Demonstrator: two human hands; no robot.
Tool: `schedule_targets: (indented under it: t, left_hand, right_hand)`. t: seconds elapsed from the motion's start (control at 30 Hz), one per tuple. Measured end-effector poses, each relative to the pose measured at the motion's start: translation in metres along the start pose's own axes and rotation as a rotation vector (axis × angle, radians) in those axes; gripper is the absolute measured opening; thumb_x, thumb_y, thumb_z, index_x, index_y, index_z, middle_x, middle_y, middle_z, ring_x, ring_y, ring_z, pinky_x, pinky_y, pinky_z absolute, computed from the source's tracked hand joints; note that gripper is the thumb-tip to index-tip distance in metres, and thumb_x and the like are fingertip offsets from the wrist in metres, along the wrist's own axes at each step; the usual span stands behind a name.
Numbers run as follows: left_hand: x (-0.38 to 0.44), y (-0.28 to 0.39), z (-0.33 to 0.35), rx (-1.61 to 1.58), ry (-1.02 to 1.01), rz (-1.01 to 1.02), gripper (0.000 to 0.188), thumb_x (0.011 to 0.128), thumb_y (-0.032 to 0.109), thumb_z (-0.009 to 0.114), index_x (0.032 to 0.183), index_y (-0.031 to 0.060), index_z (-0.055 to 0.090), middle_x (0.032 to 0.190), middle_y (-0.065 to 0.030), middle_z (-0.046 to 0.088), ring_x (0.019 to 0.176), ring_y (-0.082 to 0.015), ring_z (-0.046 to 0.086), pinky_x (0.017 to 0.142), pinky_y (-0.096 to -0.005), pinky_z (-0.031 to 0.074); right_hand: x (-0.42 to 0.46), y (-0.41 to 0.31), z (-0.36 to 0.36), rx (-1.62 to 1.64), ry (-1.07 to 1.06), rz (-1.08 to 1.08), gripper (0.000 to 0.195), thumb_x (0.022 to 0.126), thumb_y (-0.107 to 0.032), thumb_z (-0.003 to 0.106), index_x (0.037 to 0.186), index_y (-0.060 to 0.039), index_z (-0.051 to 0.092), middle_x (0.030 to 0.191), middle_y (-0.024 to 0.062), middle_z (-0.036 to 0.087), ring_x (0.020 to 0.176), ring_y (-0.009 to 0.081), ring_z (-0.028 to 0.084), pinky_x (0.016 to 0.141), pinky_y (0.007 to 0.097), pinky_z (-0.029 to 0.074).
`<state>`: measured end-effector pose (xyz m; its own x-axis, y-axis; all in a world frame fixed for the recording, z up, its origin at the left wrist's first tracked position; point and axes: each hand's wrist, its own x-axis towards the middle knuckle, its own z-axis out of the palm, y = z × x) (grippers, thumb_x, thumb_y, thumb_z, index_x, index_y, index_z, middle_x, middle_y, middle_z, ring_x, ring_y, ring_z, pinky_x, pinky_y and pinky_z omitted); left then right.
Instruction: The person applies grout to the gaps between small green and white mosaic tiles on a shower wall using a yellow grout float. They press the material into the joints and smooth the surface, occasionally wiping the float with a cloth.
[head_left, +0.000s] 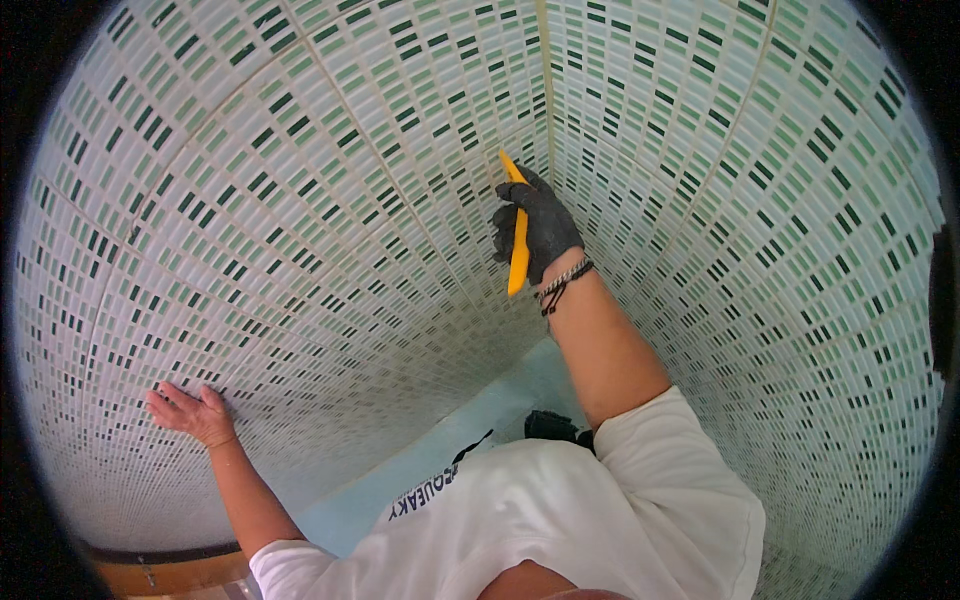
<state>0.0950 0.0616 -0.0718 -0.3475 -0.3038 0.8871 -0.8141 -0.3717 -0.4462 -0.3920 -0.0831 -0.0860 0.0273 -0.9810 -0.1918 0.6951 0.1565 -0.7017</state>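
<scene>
My right hand (541, 221), in a dark work glove, grips a yellow hand tool (519, 255) with a long narrow handle and a pointed upper end; its exact kind cannot be told. The tool's tip lies near the wall, just left of the tiled corner. A bracelet and dark cords circle that wrist. Bare and spread, my left hand (190, 416) rests against the left wall, low in the view, with nothing in it. Both walls bear mosaic-patterned tiles (300, 187) in white, pale green and dark green, with grout lines between them.
A vertical corner joint (548, 90) runs between the two walls. Far below is a light blue floor (375, 480), with a dark object (551, 426) on it near my body. A brown wooden edge (180, 576) shows at the lower left.
</scene>
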Motion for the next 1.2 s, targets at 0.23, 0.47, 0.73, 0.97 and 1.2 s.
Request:
schedule_targets:
  t: [0.23,0.47,0.73,0.97,1.2]
  left_hand:
    - [0.002,0.006,0.001,-0.035,0.046,-0.033,0.065,0.085,0.051,0.034,0.132,0.0072,0.028,0.137,-0.0171,0.017,0.127,-0.0365,0.013,0.098,-0.0539,0.012]
    - [0.000,0.005,0.000,-0.095,0.059,-0.053,0.060,0.085,0.049,0.038,0.128,0.0064,0.037,0.136,-0.0191,0.022,0.128,-0.0367,0.012,0.100,-0.0527,0.009]
    - [-0.002,0.005,-0.001,-0.107,0.051,-0.071,0.060,0.083,0.048,0.041,0.128,0.0095,0.037,0.135,-0.0180,0.025,0.125,-0.0378,0.017,0.097,-0.0554,0.012]
    - [-0.002,0.004,-0.002,-0.075,0.041,-0.069,0.060,0.083,0.047,0.041,0.129,0.0097,0.036,0.135,-0.0186,0.026,0.123,-0.0414,0.020,0.095,-0.0582,0.015]
    - [0.001,0.004,-0.002,-0.067,0.082,-0.038,0.060,0.086,0.048,0.035,0.131,0.0081,0.033,0.136,-0.0179,0.023,0.127,-0.0363,0.015,0.100,-0.0526,0.006]
  right_hand:
    - [-0.001,-0.005,0.012,-0.078,0.066,-0.021,0.018,0.081,-0.018,0.050,0.098,-0.0120,0.052,0.058,0.0000,0.049,0.041,0.0159,0.045,0.037,0.0311,0.037]
    - [0.010,-0.004,0.010,-0.040,0.055,-0.006,0.023,0.079,-0.015,0.052,0.102,-0.0130,0.051,0.059,0.0027,0.048,0.042,0.0181,0.045,0.040,0.0331,0.041]
    - [0.019,-0.003,0.024,-0.064,0.218,-0.204,0.015,0.082,-0.018,0.050,0.094,-0.0091,0.053,0.056,0.0001,0.046,0.043,0.0150,0.043,0.041,0.0309,0.038]
    - [0.038,-0.009,0.009,-0.002,0.216,-0.217,0.012,0.082,-0.015,0.048,0.091,-0.0083,0.052,0.057,0.0010,0.046,0.044,0.0160,0.043,0.042,0.0305,0.039]
    - [0.023,-0.009,0.016,-0.079,0.192,-0.156,0.014,0.081,-0.014,0.050,0.093,-0.0089,0.053,0.055,0.0007,0.045,0.042,0.0169,0.042,0.042,0.0326,0.039]
